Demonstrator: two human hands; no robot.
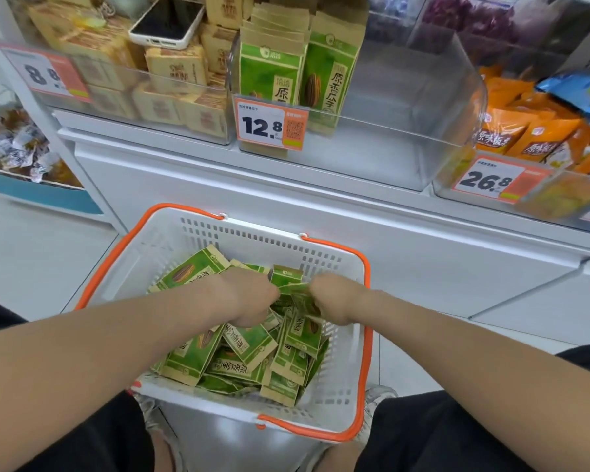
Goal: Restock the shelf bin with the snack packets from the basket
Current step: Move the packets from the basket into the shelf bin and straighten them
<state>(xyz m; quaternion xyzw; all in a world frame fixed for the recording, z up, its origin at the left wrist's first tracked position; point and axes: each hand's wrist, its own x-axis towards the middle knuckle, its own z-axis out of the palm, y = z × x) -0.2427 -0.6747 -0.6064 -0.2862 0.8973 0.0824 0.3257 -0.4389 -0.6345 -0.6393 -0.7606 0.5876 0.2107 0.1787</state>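
Snack packets point(239, 345): green-and-kraft sachets, heaped loose and crosswise inside the basket point(321, 257), which sat between the person's legs. Left hand point(249, 298) and right hand point(334, 301): both were down in the heap toward the basket's far wall, fingers curled round a bunch of packets between them; the number gripped could not be told. Shelf bin point(406, 131): clear, above and beyond the basket, with upright packets at its left end and the rest bare. Risks, as judged: a bunch gripped at mixed angles would likely shed packets outside the basket on the lift. Packets set in crooked could topple the standing ones. A hasty reach might clip the price tag point(269, 126) above the basket's far rim.
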